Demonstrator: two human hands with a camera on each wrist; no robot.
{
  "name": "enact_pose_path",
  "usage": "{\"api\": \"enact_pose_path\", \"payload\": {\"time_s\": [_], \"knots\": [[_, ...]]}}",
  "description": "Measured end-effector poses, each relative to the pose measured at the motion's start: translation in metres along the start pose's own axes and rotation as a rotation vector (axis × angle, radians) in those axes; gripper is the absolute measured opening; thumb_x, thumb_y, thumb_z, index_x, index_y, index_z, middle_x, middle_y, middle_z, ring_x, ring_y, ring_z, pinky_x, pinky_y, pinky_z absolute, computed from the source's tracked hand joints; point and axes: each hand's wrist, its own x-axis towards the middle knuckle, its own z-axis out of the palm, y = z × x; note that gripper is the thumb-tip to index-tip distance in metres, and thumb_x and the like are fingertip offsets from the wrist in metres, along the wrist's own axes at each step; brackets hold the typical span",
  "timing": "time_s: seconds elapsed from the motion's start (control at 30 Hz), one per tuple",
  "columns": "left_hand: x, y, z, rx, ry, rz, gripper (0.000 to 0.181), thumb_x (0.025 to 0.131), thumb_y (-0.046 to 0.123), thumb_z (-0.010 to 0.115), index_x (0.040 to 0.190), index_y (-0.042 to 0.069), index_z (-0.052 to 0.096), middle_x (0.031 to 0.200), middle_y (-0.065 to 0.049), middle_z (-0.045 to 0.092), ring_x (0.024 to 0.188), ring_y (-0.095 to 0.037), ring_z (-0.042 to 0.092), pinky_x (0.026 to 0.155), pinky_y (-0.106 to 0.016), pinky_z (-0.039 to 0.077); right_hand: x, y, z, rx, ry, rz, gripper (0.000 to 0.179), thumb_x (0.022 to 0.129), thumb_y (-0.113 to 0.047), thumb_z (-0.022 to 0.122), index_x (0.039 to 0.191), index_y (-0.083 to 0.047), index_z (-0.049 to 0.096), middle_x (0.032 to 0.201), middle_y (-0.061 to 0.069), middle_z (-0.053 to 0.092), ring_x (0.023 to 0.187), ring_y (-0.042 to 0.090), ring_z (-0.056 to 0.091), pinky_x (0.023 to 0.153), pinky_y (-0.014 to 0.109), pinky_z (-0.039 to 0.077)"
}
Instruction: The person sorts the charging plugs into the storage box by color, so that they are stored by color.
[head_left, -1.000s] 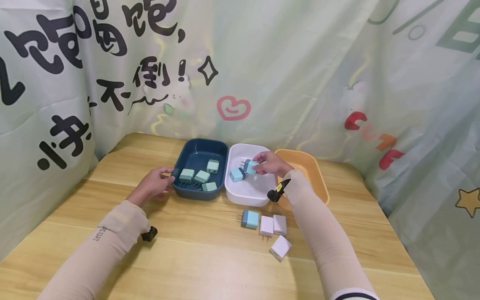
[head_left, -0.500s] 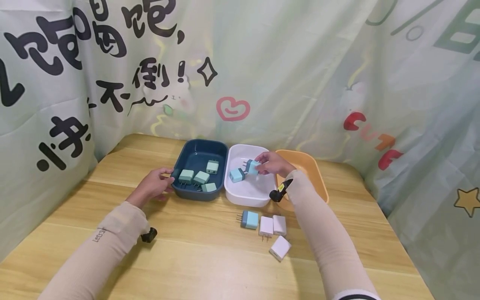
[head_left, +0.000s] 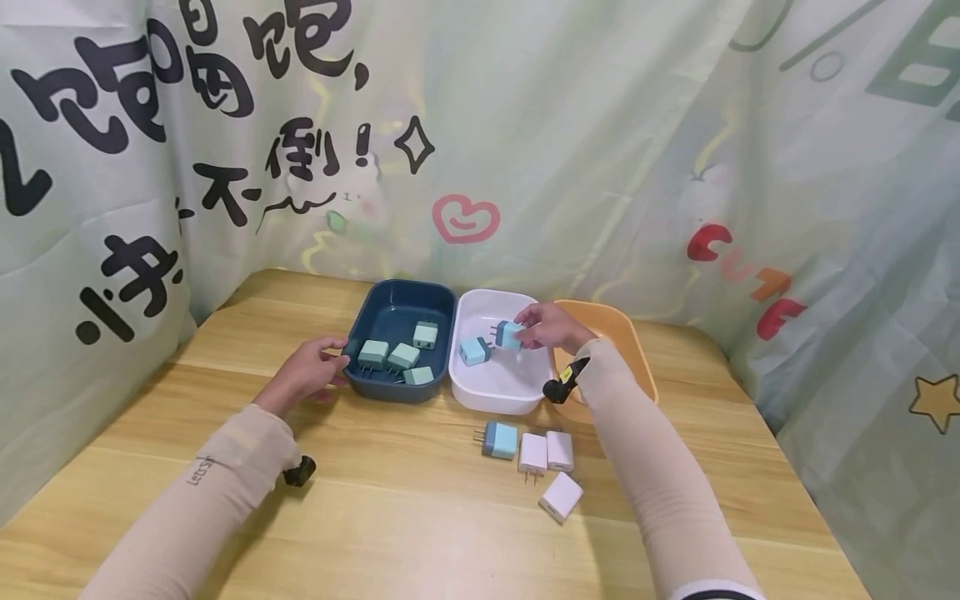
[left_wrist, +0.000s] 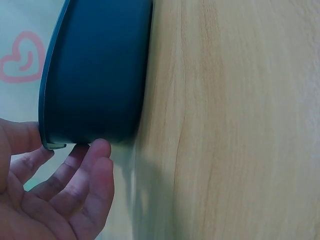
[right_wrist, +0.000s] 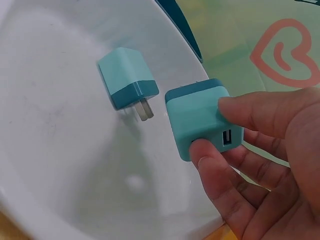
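Note:
My right hand (head_left: 551, 327) pinches a light-blue charger plug (right_wrist: 202, 117) with a darker blue band, over the inside of the white bin (head_left: 495, 397). Thumb and fingertips press its USB-port end, and its prongs point away. Another blue charger plug (right_wrist: 130, 77) lies in that bin just beside it, prongs showing. My left hand (head_left: 303, 371) holds the near left corner of the dark blue bin (left_wrist: 97, 75), thumb at the rim and curled fingers against the outer wall. Several mint-green charger plugs (head_left: 403, 356) lie inside the dark blue bin.
An orange bin (head_left: 626, 342) stands right of the white one, partly behind my right forearm. On the wooden table (head_left: 375, 500) in front lie a blue charger plug (head_left: 500, 439) and three white charger plugs (head_left: 561, 497). A printed curtain (head_left: 585, 167) hangs behind the bins.
My right hand has shifted slightly right with the blue charger plug, leaving a little more space between it and the other plug in the white bin. My left hand stays put.

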Motion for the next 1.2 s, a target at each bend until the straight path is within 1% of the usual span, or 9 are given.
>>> {"api": "enact_pose_path", "payload": {"time_s": [0.2,0.33,0.47,0.7,0.9,1.0,1.1,1.2], "knots": [[0.002,0.000,0.000,0.006,0.005,-0.002,0.050,0.104,0.017,0.044,0.151,0.006,0.031,0.137,-0.028,0.045,0.111,-0.038,0.059,0.073,-0.040,0.055,-0.002,0.001,-0.003,-0.004,0.022,-0.006,0.028,0.093,-0.002,0.061,0.120,0.005,0.056,0.103,0.016,0.056,0.085,0.025,0.063,0.078,0.030,0.054],[0.001,0.000,0.001,0.008,0.002,-0.001,0.050,0.104,0.017,0.044,0.150,0.005,0.031,0.136,-0.028,0.045,0.111,-0.038,0.059,0.073,-0.040,0.056,-0.005,0.002,-0.004,-0.005,0.026,-0.002,0.028,0.094,-0.004,0.060,0.121,0.004,0.056,0.104,0.016,0.056,0.088,0.026,0.064,0.080,0.030,0.054],[0.000,0.000,0.001,0.007,-0.005,0.006,0.050,0.104,0.017,0.044,0.151,0.004,0.030,0.137,-0.030,0.044,0.111,-0.038,0.059,0.074,-0.041,0.056,-0.012,0.002,-0.006,-0.012,0.013,-0.018,0.030,0.095,-0.005,0.060,0.123,0.004,0.055,0.104,0.017,0.056,0.089,0.027,0.064,0.079,0.031,0.054],[0.000,-0.001,-0.001,0.009,0.003,0.007,0.051,0.104,0.017,0.044,0.151,0.006,0.029,0.138,-0.028,0.044,0.110,-0.037,0.060,0.074,-0.040,0.055,-0.030,0.002,-0.007,-0.042,-0.013,-0.084,0.034,0.094,-0.005,0.061,0.126,0.007,0.054,0.106,0.017,0.059,0.091,0.026,0.064,0.080,0.032,0.054],[0.001,-0.002,-0.001,0.010,0.009,-0.004,0.051,0.104,0.019,0.045,0.152,0.007,0.029,0.138,-0.028,0.044,0.111,-0.037,0.059,0.074,-0.040,0.055,-0.048,0.003,-0.003,-0.059,-0.014,-0.148,0.031,0.092,-0.002,0.063,0.121,0.006,0.057,0.110,0.018,0.061,0.092,0.026,0.064,0.079,0.034,0.054],[0.001,-0.002,-0.001,0.012,0.007,-0.001,0.052,0.104,0.019,0.045,0.152,0.007,0.029,0.139,-0.029,0.043,0.111,-0.037,0.059,0.074,-0.040,0.056,-0.058,0.005,0.000,-0.087,-0.018,-0.193,0.028,0.090,-0.004,0.066,0.117,0.004,0.060,0.109,0.016,0.063,0.094,0.027,0.063,0.082,0.037,0.053],[0.001,-0.002,-0.001,0.011,0.005,0.007,0.052,0.104,0.019,0.045,0.152,0.007,0.029,0.140,-0.029,0.043,0.111,-0.037,0.060,0.073,-0.040,0.056,-0.070,0.006,0.003,-0.118,-0.024,-0.232,0.030,0.089,-0.008,0.070,0.115,0.002,0.061,0.107,0.013,0.064,0.096,0.028,0.062,0.086,0.041,0.052],[0.002,-0.002,-0.001,0.011,0.002,0.013,0.052,0.104,0.019,0.045,0.152,0.006,0.029,0.140,-0.029,0.043,0.111,-0.037,0.060,0.073,-0.040,0.056,-0.081,0.008,0.009,-0.120,-0.032,-0.243,0.032,0.087,-0.009,0.072,0.116,0.001,0.062,0.108,0.012,0.063,0.096,0.027,0.062,0.085,0.040,0.053]]}}
